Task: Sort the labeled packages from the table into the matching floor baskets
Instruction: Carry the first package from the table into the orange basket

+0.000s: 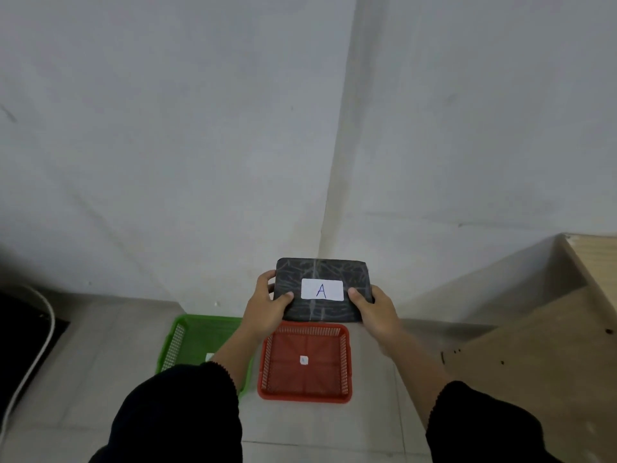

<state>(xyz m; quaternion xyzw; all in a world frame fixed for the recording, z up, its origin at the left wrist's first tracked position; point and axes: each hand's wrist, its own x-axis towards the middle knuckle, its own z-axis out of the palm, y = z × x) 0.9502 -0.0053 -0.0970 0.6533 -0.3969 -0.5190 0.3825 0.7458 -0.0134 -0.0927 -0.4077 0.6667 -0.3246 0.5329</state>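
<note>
A flat black package with a white label marked "A" is held in the air above the floor baskets. My left hand grips its left edge and my right hand grips its right edge. Below it on the floor sits a red basket with a small white label on its bottom. A green basket stands to the left of the red one, partly hidden by my left forearm; a white label shows inside it.
A wooden table with a few dark specks fills the right side. A white cable runs along a dark object at the far left. Grey walls meet in a corner behind the baskets. The floor is light tile.
</note>
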